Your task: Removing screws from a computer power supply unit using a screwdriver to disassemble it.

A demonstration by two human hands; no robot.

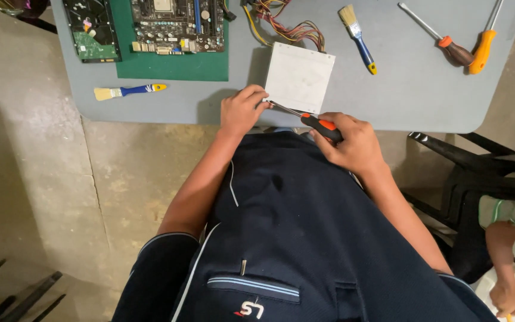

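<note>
A silver metal power-supply box (300, 76) with a bundle of coloured wires (287, 27) lies on the grey table (400, 101). My left hand (241, 110) rests at the box's near left corner, fingers on its edge. My right hand (353, 143) grips a screwdriver (305, 117) with a black and orange handle. Its metal shaft points left, and the tip meets the box's near left corner beside my left fingers.
A green mat (174, 65) carries a motherboard (177, 25), with a hard drive (93, 30) beside it. Two blue-handled brushes (129, 90) (357, 37) and two more screwdrivers (448, 45) (483, 45) lie on the table. A black chair (484, 173) and another person's hand (508, 295) are at right.
</note>
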